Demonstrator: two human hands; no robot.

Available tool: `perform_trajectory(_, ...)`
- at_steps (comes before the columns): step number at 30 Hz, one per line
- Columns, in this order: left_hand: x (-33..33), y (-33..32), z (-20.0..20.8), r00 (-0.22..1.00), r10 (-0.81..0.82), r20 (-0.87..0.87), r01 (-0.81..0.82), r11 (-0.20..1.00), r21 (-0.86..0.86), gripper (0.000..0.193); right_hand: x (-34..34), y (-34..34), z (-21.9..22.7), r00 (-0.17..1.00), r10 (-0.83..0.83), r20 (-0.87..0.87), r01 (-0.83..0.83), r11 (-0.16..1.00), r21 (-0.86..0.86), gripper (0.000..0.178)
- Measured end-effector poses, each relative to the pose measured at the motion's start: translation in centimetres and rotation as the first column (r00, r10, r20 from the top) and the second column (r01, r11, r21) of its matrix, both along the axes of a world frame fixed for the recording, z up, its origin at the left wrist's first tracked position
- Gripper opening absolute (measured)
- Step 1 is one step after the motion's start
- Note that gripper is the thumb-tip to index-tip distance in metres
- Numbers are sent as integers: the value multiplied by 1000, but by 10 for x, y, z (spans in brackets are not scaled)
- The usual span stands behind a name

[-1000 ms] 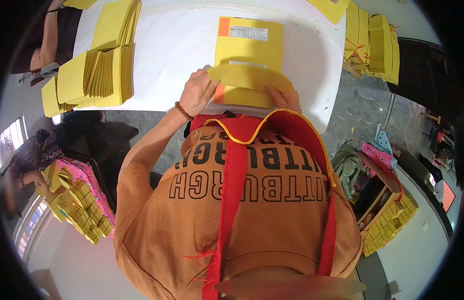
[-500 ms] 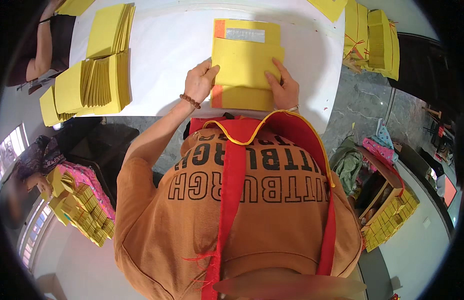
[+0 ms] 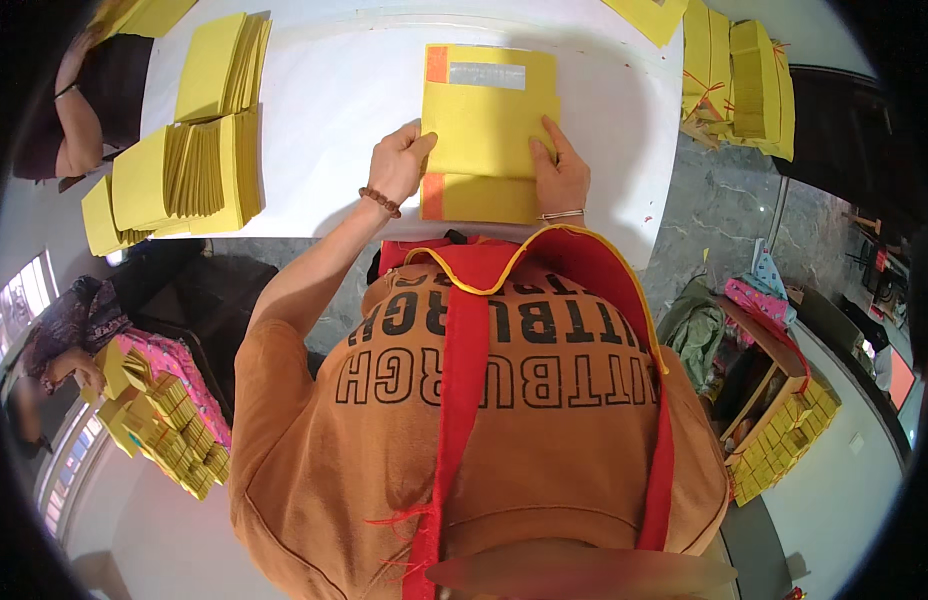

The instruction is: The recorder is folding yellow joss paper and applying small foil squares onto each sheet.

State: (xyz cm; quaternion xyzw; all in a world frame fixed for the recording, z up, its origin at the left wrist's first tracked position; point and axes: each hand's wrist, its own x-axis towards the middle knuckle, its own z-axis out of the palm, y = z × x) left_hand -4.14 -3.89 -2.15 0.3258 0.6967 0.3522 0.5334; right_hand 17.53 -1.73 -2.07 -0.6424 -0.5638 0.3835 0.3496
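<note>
One white table (image 3: pixel 324 130), bare in the middle so the work lies flat within easy reach. Two fanned heaps of yellow envelopes (image 3: pixel 199 160) at the left end, pushed aside to keep the centre free; more bundled yellow stacks (image 3: pixel 749 85) on a surface at the right, tied with string, perhaps four or five bundles, hard to count at the rim. One yellow envelope (image 3: pixel 489 130) with an orange strip along its left edge and a pale label near the top, square to the table's near edge. Two hands on it: left hand (image 3: pixel 396 165) curled at the left edge, fingers bent over the paper, pinning it; right hand (image 3: pixel 559 175) flat with fingers spread on the lower right part, pressing it down. One bead bracelet (image 3: pixel 380 201) at the left wrist.
</note>
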Motion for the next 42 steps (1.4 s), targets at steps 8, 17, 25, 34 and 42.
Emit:
perform_trajectory(8,7,2,27,942,-6,-335,88,969,231,25,3,3,-3,998,1,59,-4,998,60,37)
perform_trajectory(17,50,22,20,326,-160,-932,838,504,207,51,-1,2,10,996,46,77,-40,996,-81,38)
perform_trajectory(25,51,23,14,243,-300,-922,864,499,65,52,-6,-2,19,771,228,595,-489,810,323,48)
perform_trajectory(34,38,31,8,567,-331,-755,735,617,281,50,-27,3,-5,794,503,343,-598,747,289,67)
perform_trajectory(42,12,26,25,652,-356,-669,718,574,394,54,-36,2,4,559,447,698,-695,712,100,61)
